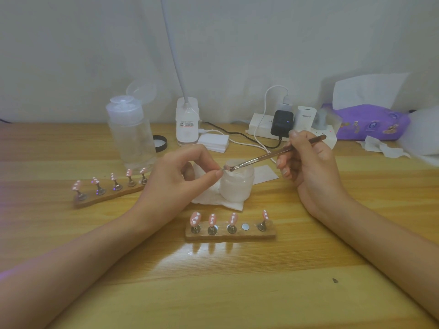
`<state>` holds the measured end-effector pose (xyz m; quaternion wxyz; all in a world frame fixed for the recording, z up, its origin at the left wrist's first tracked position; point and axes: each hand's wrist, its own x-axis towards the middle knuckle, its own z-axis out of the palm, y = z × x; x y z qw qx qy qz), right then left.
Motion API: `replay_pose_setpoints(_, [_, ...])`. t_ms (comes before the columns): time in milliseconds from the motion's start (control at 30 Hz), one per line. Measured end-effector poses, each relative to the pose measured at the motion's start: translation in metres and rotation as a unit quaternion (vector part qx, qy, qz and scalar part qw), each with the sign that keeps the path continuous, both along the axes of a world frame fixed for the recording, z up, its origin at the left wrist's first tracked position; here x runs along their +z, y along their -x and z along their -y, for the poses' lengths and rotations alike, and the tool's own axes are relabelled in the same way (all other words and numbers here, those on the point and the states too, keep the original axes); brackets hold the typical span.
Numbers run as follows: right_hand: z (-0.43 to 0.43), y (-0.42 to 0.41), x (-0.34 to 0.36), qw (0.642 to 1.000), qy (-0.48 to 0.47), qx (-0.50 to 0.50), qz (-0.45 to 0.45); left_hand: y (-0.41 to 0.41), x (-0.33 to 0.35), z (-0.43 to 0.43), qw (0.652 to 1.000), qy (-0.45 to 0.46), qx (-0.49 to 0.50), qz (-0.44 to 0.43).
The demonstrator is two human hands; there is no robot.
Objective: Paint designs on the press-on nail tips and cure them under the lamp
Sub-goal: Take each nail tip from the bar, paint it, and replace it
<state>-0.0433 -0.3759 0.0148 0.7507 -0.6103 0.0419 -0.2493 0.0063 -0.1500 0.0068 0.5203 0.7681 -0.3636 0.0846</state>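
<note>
Head view, containers first: at the table's (237, 293) middle stands one small frosted jar (236, 186), lid off, full of something white, set on a crumpled tissue (213, 200). Toward the back left stands one clear pump bottle (130, 136) with its flip cap up; its contents look clear, but I cannot tell the level. At the back right edge lies one purple tissue pack (373, 124) with a sheet standing out of it.

The left hand (180, 172) pinches one pink nail tip (225, 166) between thumb and forefinger, just over the jar's rim. The right hand (306, 162) grips one brush (273, 155), its bristles on that tip.

There are two wooden holders. The near holder (230, 235), between the jar and the front edge, carries four dotted pink tips and one bare magnet spot. The far holder (107, 195), left of the jar, carries five. One gooseneck lamp (187, 122) stands at the back edge.
</note>
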Motion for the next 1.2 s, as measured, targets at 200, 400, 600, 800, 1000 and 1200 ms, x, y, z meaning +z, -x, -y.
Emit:
replay_pose_setpoints(200, [-0.003,0.0,0.001,0.998,0.009,0.042,0.034,0.0,0.001,0.0,1.0,-0.001,0.001,0.001])
replay_pose_setpoints(400, [-0.002,-0.001,-0.001,0.999,0.034,0.012,0.014,0.001,0.002,0.0,1.0,-0.005,0.002,0.005])
replay_pose_setpoints(600, [0.007,0.003,0.009,0.994,0.069,-0.046,0.067,0.002,0.002,0.0,1.0,-0.008,0.003,0.018])
replay_pose_setpoints(800, [0.027,0.001,0.02,0.991,0.063,-0.083,0.082,0.001,0.0,0.0,1.0,-0.007,0.004,0.027])
replay_pose_setpoints(1000, [0.025,0.002,0.023,0.98,0.142,0.024,0.136,0.0,-0.001,-0.001,1.0,-0.009,0.004,0.027])
replay_pose_setpoints(1200, [0.03,0.003,0.022,0.969,0.175,0.049,0.165,-0.001,-0.001,0.0,1.0,-0.009,0.001,0.028])
